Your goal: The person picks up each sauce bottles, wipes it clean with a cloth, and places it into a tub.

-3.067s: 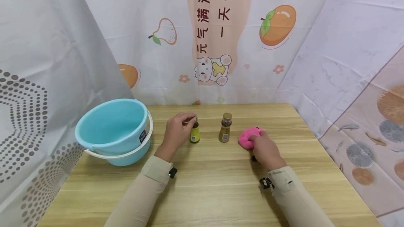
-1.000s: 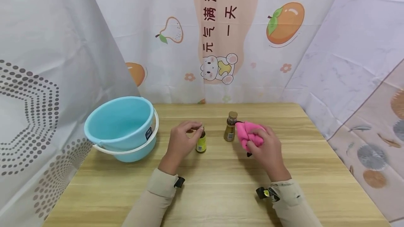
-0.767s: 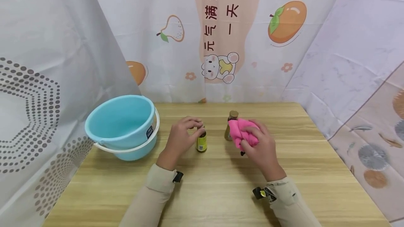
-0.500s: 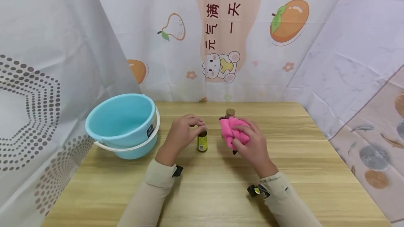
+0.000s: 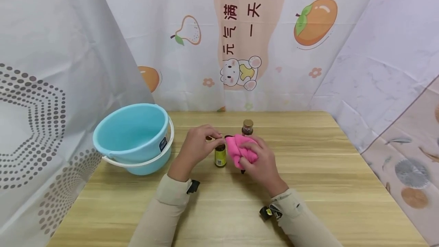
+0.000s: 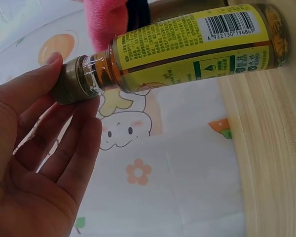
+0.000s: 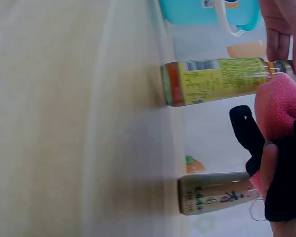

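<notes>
My left hand [image 5: 197,146] pinches the cap [image 6: 71,81] of a small glass bottle with a yellow label [image 5: 220,157]. That bottle stands upright on the table, its barcode showing in the left wrist view. In my right hand [image 5: 262,163] is a bunched pink fleecy cloth [image 5: 236,149] with black strap-like parts [image 7: 246,131], gripped between thumb and fingers. The cloth is right at the bottle's neck, close to my left fingertips. Behind it stands a second bottle [image 5: 247,127], brown with a gold cap, its lower part hidden by the cloth in the head view.
To the left on the wooden table [image 5: 212,209] stands a light blue bucket [image 5: 137,157] with a white handle [image 5: 133,162] hanging down over its side. A printed curtain [image 5: 192,64] hangs along the table's back edge.
My right hand has carried the pink cloth from the right, past the front of the brown bottle, to the yellow-labelled bottle. That bottle has come nearer since the first frame, its cap still pinched.
</notes>
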A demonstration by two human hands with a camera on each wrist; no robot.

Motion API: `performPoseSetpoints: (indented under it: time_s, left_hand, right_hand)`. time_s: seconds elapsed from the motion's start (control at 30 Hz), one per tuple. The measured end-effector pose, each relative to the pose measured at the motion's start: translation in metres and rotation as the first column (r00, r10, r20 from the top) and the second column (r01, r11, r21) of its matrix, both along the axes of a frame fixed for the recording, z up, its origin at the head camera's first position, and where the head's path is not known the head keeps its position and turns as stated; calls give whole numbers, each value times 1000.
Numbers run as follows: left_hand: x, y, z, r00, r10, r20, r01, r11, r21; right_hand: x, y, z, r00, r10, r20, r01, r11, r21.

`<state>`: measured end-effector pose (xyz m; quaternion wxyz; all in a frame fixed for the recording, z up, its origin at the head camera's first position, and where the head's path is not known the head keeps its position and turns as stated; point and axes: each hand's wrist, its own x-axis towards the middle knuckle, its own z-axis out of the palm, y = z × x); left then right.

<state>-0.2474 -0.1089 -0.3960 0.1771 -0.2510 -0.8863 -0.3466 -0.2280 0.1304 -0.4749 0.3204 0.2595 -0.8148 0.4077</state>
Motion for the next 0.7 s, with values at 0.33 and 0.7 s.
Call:
performPoseSetpoints:
  time_s: [0.33, 0.7]
  left_hand:
    - [0, 0, -1, 1000, 22, 7, -22, 1000, 20]
    - [1, 0, 1, 1000, 29, 1, -29, 1000, 3]
  right_hand:
    - [-4, -12, -7, 999, -11, 36, 12, 1000, -14]
    - [-5, -17, -8, 994, 52, 94, -54, 998, 20]
